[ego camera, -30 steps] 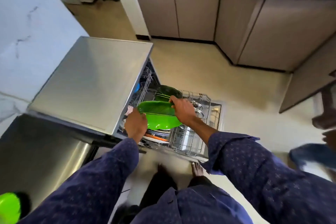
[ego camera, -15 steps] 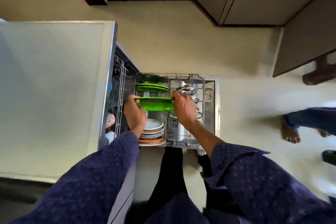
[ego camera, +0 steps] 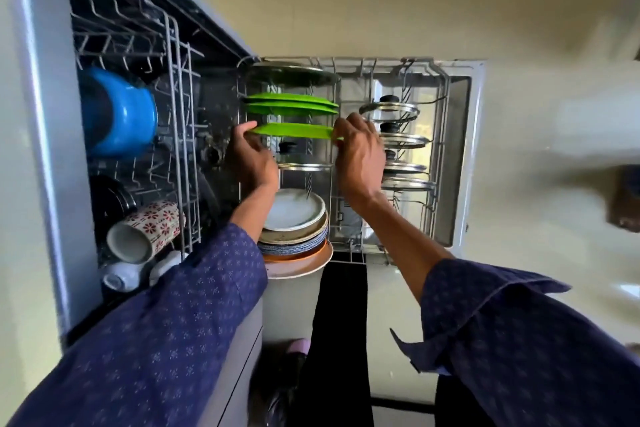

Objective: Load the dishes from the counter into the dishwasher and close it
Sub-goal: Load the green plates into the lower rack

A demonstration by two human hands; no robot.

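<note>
Steel dishwasher casing (ego camera: 41,149) fills the left edge, its upper wire rack (ego camera: 173,114) holding a glossy blue pot (ego camera: 124,114) on its side, a white mug with red flower print (ego camera: 145,229) lying mouth toward the camera, and small white cups (ego camera: 124,276) just below it. Further right, the pulled-out lower wire rack (ego camera: 429,87) carries a dark round lid (ego camera: 291,74) at its far end, then two bright green plastic plates (ego camera: 291,106) standing on edge close together. Just nearer the camera, a third bright green plastic plate (ego camera: 294,130) stands on edge among the tines, held at both ends: the left hand (ego camera: 251,158) pinches its left rim with curled fingers, and the right hand (ego camera: 360,158) grips its right rim the same way. Under the plate, between the hands, sits a steel lid with a black knob (ego camera: 294,158). Nearer still, a stack of white, cream and orange ceramic plates (ego camera: 294,229) leans in the rack, touching the left forearm. To the right of the right hand stands a row of glass-and-steel pot lids with black knobs (ego camera: 398,139), upright in their slots. Both sleeves (ego camera: 519,340) are dark blue with a small pale print
</note>
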